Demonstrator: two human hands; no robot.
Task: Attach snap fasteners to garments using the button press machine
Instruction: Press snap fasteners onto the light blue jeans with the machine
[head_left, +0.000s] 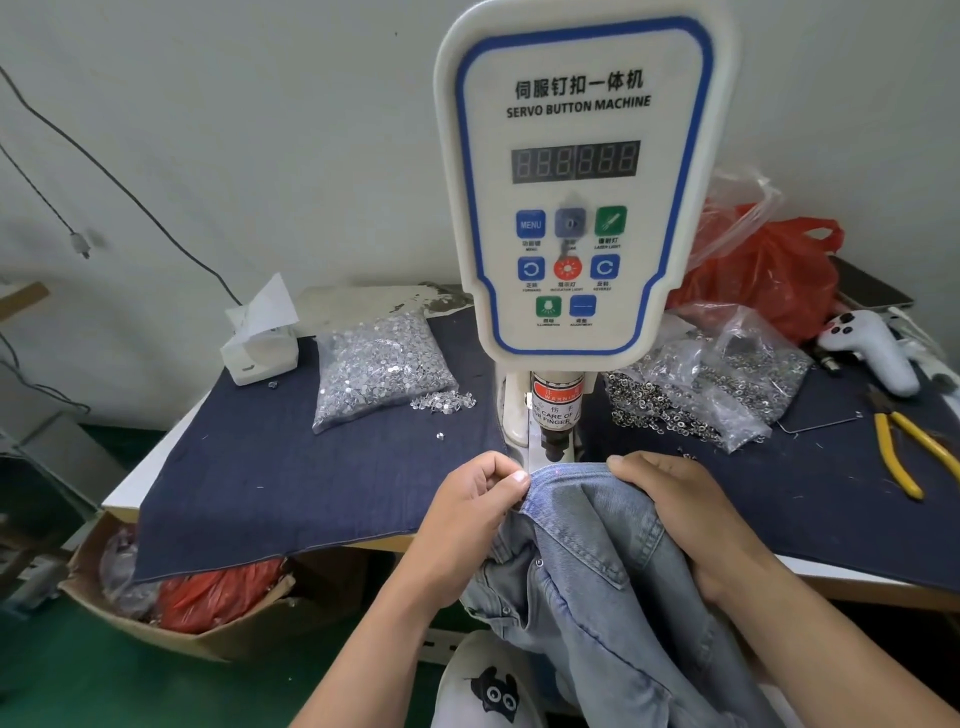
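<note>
Left hand (475, 493) pinched the pale denim garment (587, 561) at its folded top edge, thumb over curled fingers. Right hand (680, 509) gripped the same edge from the other side, fingers wrapped over the fabric. Edge sat just below the press head (555, 415) of the button machine (571, 176). Bag of silver fasteners (379, 364) lay on dark table cloth (291, 467), left of machine; yellow pliers (904, 452) far right.
</note>
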